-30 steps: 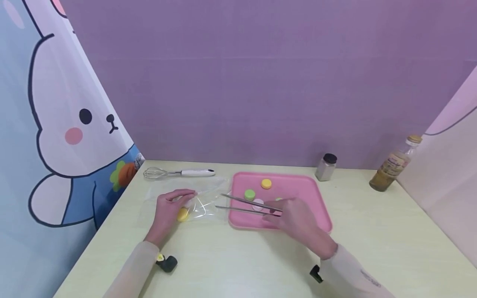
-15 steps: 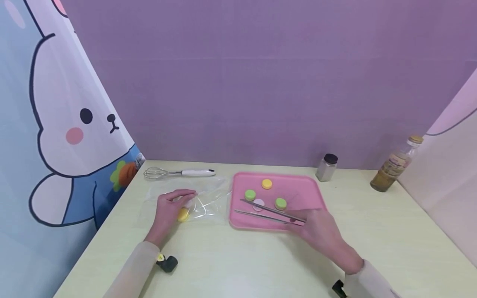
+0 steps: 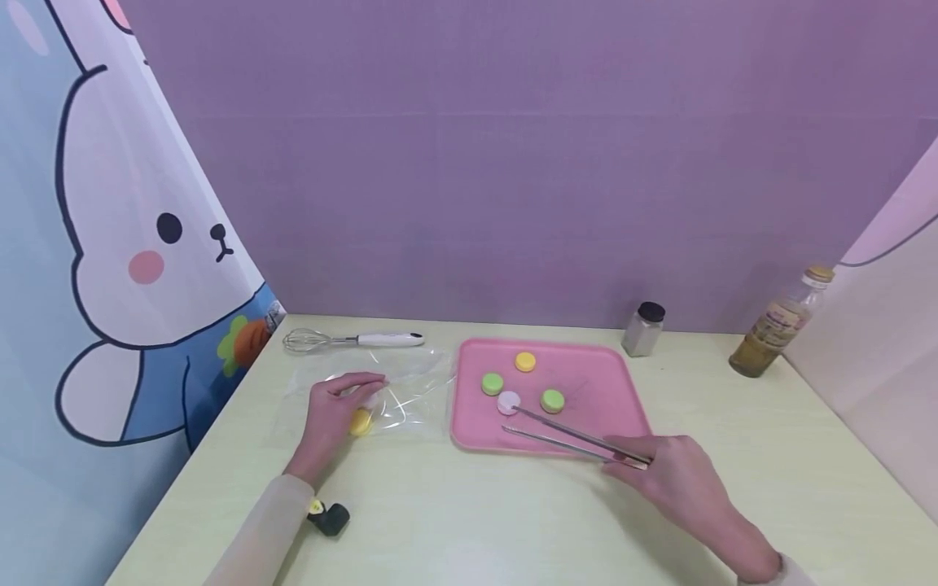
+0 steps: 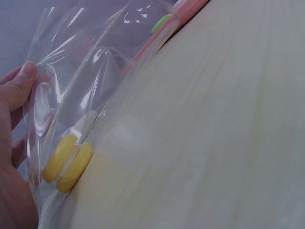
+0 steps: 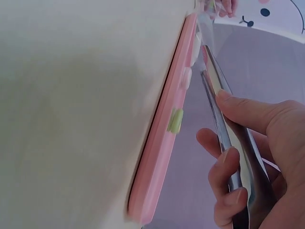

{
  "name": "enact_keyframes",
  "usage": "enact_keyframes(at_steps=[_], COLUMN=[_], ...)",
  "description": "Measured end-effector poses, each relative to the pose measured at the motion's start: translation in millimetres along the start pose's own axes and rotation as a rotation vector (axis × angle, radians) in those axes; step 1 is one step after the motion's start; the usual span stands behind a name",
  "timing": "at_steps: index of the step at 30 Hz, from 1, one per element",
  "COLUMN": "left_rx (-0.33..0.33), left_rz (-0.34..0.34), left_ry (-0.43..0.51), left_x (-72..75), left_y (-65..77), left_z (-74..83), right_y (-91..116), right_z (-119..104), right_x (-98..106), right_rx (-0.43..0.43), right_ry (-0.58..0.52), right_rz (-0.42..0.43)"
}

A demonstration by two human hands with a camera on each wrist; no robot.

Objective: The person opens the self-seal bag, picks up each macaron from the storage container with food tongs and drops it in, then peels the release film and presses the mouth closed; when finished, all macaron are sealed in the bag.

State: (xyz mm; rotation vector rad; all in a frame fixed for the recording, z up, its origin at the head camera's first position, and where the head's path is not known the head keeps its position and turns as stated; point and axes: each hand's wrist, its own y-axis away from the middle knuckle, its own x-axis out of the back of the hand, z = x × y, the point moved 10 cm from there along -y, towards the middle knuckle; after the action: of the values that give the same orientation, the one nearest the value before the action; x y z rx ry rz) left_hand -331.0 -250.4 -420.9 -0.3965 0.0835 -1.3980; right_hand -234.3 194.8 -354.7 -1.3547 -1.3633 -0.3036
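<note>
My left hand [image 3: 339, 415] pinches the upper edge of a clear plastic bag [image 3: 418, 395] lying on the table. Inside the bag is a yellow macaron [image 4: 66, 162], with something pale just behind it in the left wrist view. My right hand [image 3: 677, 480] grips metal tongs [image 3: 572, 431], whose tips are apart with nothing between them, over the front of the pink tray [image 3: 601, 399]. One tip is near or over a pale lilac macaron [image 3: 509, 403]; contact is unclear. A green macaron [image 3: 553, 400], another green macaron [image 3: 493, 384] and a yellow macaron [image 3: 525, 362] sit on the tray.
Behind the bag lies a whisk [image 3: 381, 339] with a white handle. A small jar [image 3: 642, 332] with a black lid stands right of the tray. Farther right is a corked bottle [image 3: 775, 325] of brownish liquid. A purple backdrop [image 3: 469, 163] rises behind the table.
My right hand has drawn back toward the lower right with the tongs, from above the bag's right edge to the front of the tray. My left hand stays where it was.
</note>
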Motion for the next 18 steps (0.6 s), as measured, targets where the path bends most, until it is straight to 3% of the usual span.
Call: enact_keyframes(at_steps=[10,18], left_rx=[-0.052,-0.028], left_rz=[0.015,0.011], left_ry=[0.018,0.009], left_x=[2.4,2.6], left_y=[2.3,2.1], left_z=[5.7,3.1], right_y=[21,22], right_z=[23,34], right_x=[23,35], right_rx=[-0.106,-0.137], right_ry=[0.035,0.082], right_rz=[0.039,0.064])
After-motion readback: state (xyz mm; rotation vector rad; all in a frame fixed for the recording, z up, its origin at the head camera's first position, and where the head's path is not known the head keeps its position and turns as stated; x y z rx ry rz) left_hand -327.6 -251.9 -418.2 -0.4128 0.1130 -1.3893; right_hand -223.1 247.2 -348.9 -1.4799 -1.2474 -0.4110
